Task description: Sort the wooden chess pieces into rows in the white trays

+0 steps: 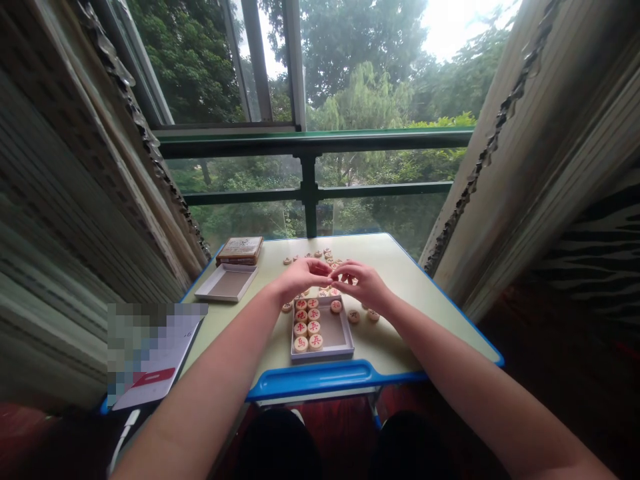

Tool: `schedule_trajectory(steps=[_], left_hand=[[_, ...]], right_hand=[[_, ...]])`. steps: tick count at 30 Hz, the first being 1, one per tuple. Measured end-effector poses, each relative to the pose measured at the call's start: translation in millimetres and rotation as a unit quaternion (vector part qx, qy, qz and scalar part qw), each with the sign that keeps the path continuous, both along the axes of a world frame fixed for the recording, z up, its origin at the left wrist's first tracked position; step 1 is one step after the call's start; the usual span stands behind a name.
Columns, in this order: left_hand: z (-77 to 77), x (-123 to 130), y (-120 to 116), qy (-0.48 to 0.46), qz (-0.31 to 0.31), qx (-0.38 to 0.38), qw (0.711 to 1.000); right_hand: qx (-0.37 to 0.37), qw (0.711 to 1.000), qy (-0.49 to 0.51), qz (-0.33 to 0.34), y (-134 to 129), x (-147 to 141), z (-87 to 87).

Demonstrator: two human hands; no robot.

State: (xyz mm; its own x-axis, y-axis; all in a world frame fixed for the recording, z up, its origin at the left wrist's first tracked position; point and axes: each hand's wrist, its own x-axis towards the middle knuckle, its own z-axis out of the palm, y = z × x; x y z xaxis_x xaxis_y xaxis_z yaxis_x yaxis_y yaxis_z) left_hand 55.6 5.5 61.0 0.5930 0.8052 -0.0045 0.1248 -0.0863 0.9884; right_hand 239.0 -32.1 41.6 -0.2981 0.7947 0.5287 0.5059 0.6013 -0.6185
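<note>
My left hand (303, 277) and my right hand (361, 280) meet at the fingertips above the far edge of an open box (345, 348). The fingers of both are pinched together, and whatever lies between them is too small to make out. Inside the box, round wooden pieces with red characters (301, 329) fill two columns on the left, and one single piece (335, 306) sits at the upper right. More round pieces lie loose on the table beyond and beside the box, some of them (354, 317) to its right. My hands partly hide the pieces behind them.
An empty box lid or tray (227, 283) lies at the left of the pale table (415, 293), with stacked flat boxes (241, 250) behind it. A device with a white cable (123, 430) rests at the left edge. A blue trough (315, 379) lines the near edge.
</note>
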Motion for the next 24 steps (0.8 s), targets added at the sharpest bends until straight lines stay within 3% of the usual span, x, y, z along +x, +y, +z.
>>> schedule_trajectory(steps=[3,6,8,11,18,24], left_hand=[[2.1,-4.4,-5.2,0.013,-0.006,0.014,1.000],[1.1,-10.0,-6.7,0.022,0.052,0.073,0.996],[-3.4,-14.1,-4.0,0.048,0.098,0.121,0.987],[-13.8,-18.5,3.8,0.114,0.094,0.168,0.975],[-24.5,-17.6,13.0,0.173,0.097,0.238,0.951],[-24.5,-18.3,13.0,0.187,0.124,0.238,0.945]], right_hand=[[0.003,1.000,-0.001,0.004,-2.1,-0.6,1.8],[-0.018,0.999,-0.030,0.012,-10.7,-2.5,7.9],[-0.032,0.996,-0.080,0.037,-19.7,-4.6,11.0],[-0.034,0.986,-0.148,0.074,-33.3,-7.4,9.4],[-0.029,0.975,-0.217,0.022,-43.3,-7.9,-3.2],[-0.035,0.973,-0.226,0.016,-43.3,-8.3,-3.4]])
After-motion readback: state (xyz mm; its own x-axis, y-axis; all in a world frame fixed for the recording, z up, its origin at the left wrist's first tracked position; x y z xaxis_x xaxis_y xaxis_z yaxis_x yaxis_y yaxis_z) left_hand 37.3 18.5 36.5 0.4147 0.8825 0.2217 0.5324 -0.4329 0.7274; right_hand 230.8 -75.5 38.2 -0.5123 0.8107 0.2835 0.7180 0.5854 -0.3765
